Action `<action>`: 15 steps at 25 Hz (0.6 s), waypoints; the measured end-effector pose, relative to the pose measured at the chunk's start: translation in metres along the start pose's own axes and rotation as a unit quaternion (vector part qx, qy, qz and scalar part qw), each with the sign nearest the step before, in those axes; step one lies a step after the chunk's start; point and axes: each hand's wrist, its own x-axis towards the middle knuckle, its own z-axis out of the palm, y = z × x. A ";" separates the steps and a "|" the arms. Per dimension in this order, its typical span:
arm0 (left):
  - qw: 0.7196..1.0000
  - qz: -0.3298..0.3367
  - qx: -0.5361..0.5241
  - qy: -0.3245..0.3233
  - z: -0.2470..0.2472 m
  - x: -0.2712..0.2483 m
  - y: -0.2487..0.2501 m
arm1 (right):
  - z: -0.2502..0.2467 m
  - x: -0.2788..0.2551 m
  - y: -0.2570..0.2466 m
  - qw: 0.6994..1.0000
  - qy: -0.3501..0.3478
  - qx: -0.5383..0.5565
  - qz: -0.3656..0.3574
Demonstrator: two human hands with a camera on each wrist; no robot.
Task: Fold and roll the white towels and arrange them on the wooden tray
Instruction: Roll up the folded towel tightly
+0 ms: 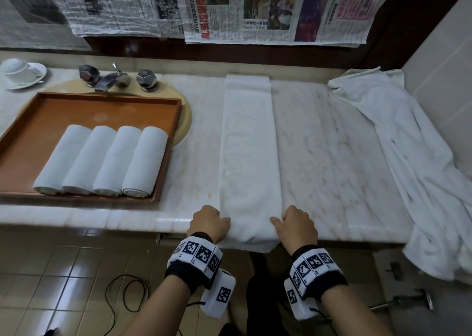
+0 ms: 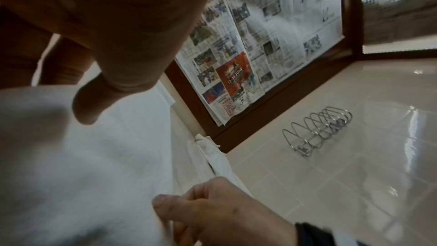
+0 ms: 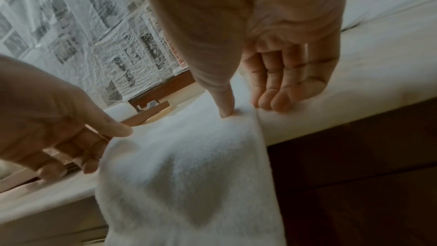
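Observation:
A white towel, folded into a long narrow strip, lies across the marble counter, and its near end hangs over the front edge. My left hand pinches the near left edge, thumb on top. My right hand holds the near right edge; in the right wrist view its thumb presses into the towel with the fingers curled against the side. Several rolled white towels lie side by side in the wooden tray at the left.
A heap of unfolded white towels covers the counter's right end and spills over the edge. The tray sits over a sink with a faucet; a cup on a saucer stands far left. Newspapers cover the back wall.

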 end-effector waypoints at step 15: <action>0.998 -0.011 -0.005 0.054 0.002 -0.005 -0.008 | 0.003 0.005 0.009 0.985 0.056 0.161 -0.030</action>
